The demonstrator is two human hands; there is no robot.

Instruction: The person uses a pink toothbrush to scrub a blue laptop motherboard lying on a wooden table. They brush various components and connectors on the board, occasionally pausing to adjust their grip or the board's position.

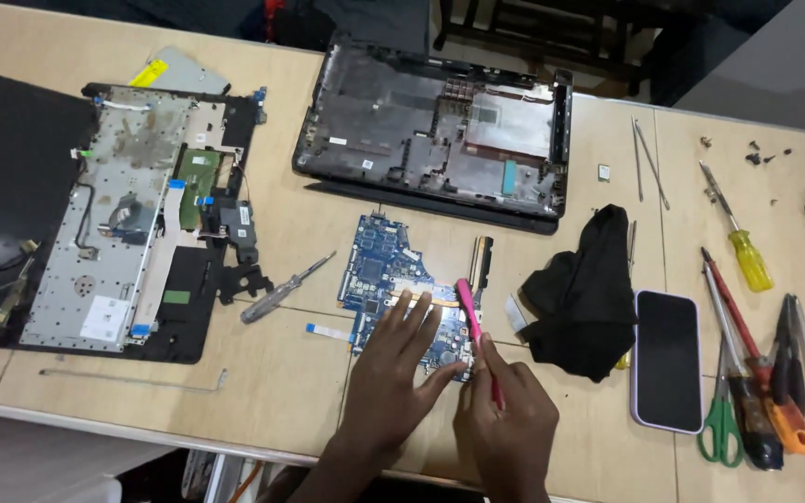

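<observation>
Head view: left hand (401, 359) spread flat on blue motherboard (393, 279), just below the black laptop base (435, 130). Right hand (505, 414) pinches pink tool (477, 331), long axis near-vertical, tip pointing away, over the board's right edge.

View: single head-worn camera, looking steeply down and forward.
Position: at the near edge of the surface (263, 410), above the person's own hands.
Distance: close, at arm's reach.
Coverage: whole width of the surface, far edge included.
</observation>
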